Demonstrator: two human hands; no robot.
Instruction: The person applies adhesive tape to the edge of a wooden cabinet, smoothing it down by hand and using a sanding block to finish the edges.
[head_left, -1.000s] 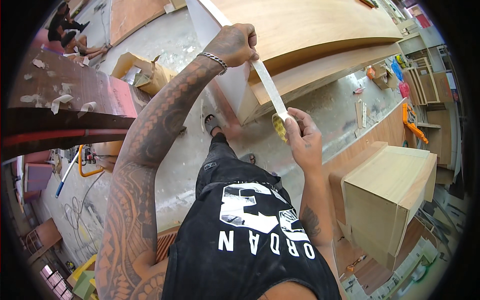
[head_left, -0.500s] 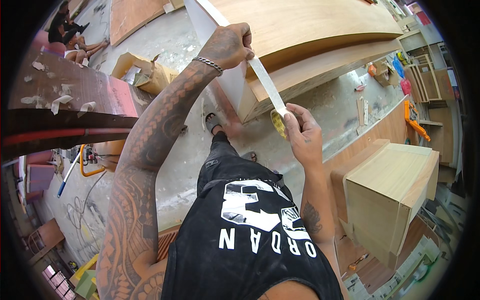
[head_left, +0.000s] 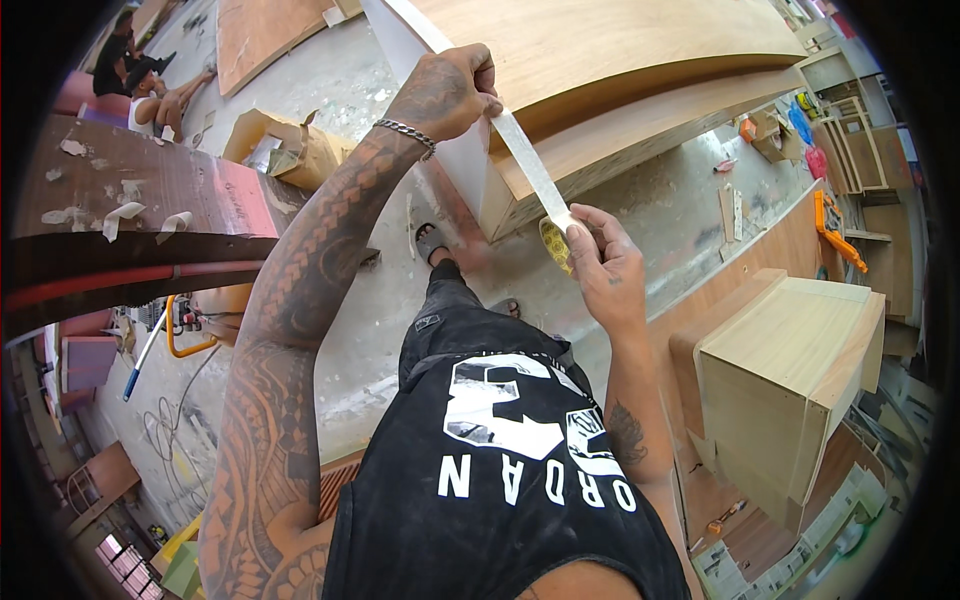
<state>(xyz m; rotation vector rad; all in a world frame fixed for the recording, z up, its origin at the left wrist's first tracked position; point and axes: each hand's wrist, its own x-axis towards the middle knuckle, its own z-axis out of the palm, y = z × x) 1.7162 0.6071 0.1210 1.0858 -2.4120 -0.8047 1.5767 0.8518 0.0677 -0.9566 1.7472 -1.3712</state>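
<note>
Slightly leftward, the left hand [head_left: 447, 92] has drifted in my remote view since the earlier frame. Nearest me, the right hand [head_left: 608, 268] grips the yellow-sided tape roll [head_left: 554, 246]; its pale strip [head_left: 531, 163] stretches straight to the left's closed thumb-and-finger pinch, the wooden cabinet [head_left: 640, 50] beyond.

Left hand [head_left: 448, 92], right hand [head_left: 610, 268], tape [head_left: 529, 160] stretched between

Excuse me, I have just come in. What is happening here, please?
A person holds a pale tape strip taut between two bare hands. The left hand pinches it at the edge of a large wooden unit; the right hand holds the tape roll, with the strip not yet cut from it.
</note>
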